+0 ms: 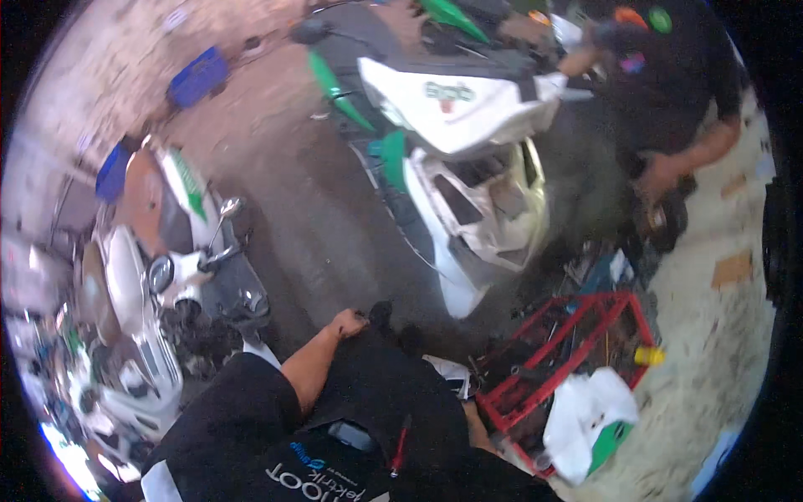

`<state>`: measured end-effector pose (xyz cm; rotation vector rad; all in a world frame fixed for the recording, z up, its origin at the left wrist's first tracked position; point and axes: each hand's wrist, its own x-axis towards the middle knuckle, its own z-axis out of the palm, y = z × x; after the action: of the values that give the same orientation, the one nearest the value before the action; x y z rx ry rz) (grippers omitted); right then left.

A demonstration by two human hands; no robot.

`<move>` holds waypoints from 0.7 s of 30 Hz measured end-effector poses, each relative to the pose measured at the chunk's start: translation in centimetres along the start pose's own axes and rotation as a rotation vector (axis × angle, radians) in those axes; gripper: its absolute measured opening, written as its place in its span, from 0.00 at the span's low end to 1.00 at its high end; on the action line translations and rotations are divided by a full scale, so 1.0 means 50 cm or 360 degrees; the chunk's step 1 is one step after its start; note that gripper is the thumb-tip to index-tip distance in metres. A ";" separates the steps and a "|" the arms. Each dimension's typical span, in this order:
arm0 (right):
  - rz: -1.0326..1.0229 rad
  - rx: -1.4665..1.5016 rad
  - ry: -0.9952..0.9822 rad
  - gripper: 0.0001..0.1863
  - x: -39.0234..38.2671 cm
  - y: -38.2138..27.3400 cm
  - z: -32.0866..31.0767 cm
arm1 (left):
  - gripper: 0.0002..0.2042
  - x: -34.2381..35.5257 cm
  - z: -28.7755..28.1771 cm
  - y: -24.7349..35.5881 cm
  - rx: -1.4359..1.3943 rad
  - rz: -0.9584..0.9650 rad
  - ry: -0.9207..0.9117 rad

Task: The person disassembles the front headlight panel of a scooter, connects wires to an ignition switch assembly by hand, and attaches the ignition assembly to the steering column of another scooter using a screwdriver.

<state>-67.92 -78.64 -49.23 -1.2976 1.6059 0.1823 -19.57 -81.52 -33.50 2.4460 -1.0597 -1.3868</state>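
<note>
My left hand (348, 323) is in the lower middle over the dark floor, its fingers curled; whatever is in them is too small to make out. My right hand (468, 396) is lower right, beside a white-and-black object (445, 370), its fingers hidden. Ahead stands a scooter with a white front panel (456, 109), green side pieces (339, 88) and a bare white inner body piece (468, 201). Right of my right hand is a red metal tool rack (623, 314) with tools and a white-and-green panel (585, 422) on it.
Parked scooters (171, 201) line the left side, near blue bins (196, 75) along a wall. Another person (669, 75) in dark clothing bends over the scooter at the upper right, a hand low beside it. A pale wall (719, 351) runs along the right, beside the rack.
</note>
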 end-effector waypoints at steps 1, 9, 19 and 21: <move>-0.0052 -0.0034 -0.0064 0.29 0.027 0.101 -0.003 | 0.33 0.003 0.007 0.006 -0.0032 -0.0053 -0.0037; -0.0428 -0.0418 -0.0051 0.13 0.089 -0.061 -0.259 | 0.31 0.011 0.008 -0.115 -0.0316 0.0097 0.0123; -0.0230 0.0631 0.0313 0.22 0.035 -0.620 -0.155 | 0.26 0.061 -0.082 -0.472 -0.0628 -0.0280 -0.0029; -0.0414 0.0807 0.0237 0.22 -0.029 -0.742 -0.103 | 0.26 0.058 -0.053 -0.620 -0.0595 -0.0426 0.0113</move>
<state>-41.64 -96.18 -29.09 -1.1192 1.4598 -0.4650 -0.77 -60.88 -47.50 2.3899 -0.4182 -1.4043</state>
